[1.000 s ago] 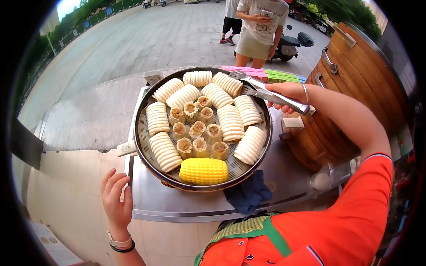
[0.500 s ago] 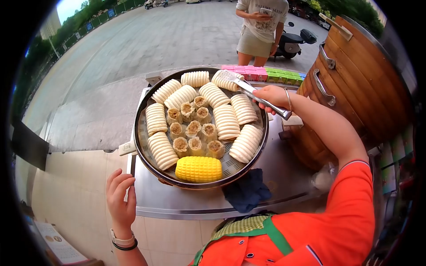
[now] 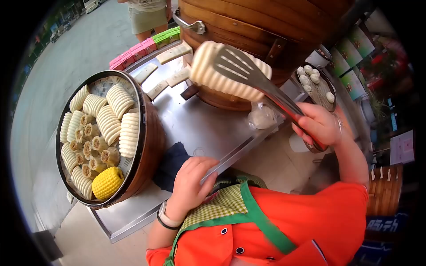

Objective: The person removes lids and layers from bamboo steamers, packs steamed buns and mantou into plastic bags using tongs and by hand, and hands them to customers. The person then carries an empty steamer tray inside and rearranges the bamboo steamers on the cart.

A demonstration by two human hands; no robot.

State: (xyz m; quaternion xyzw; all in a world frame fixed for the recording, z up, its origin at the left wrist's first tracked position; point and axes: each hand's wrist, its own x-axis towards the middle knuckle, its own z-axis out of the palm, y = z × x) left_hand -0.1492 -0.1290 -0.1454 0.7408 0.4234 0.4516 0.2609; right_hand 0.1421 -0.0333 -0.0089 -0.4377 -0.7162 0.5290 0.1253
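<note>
My right hand (image 3: 317, 126) is closed round the handle of metal food tongs (image 3: 242, 66) with a slotted, spatula-like jaw. Gripped in the tongs, a ridged white steamed bun (image 3: 202, 68) is held up in front of the tall wooden steamer. My left hand (image 3: 191, 184) is empty, fingers apart and loosely bent, in front of my apron beside a dark blue cloth (image 3: 170, 163). To the left stands a round steamer basket (image 3: 153, 137) holding more ridged buns (image 3: 120, 101), several open-topped siu mai (image 3: 99, 144) and a piece of yellow corn (image 3: 108, 182).
The tall wooden steamer (image 3: 235, 22) with metal handles rises at the back of the steel table (image 3: 177, 126). Pink and green boxes (image 3: 140, 49) line the far edge. A plastic bag (image 3: 262, 116) lies near the steamer; a tray of small white buns (image 3: 317, 88) is beyond it.
My view has turned right. The tongs now carry a ridged bun away from the basket, toward the right. My left hand has come in front of my apron.
</note>
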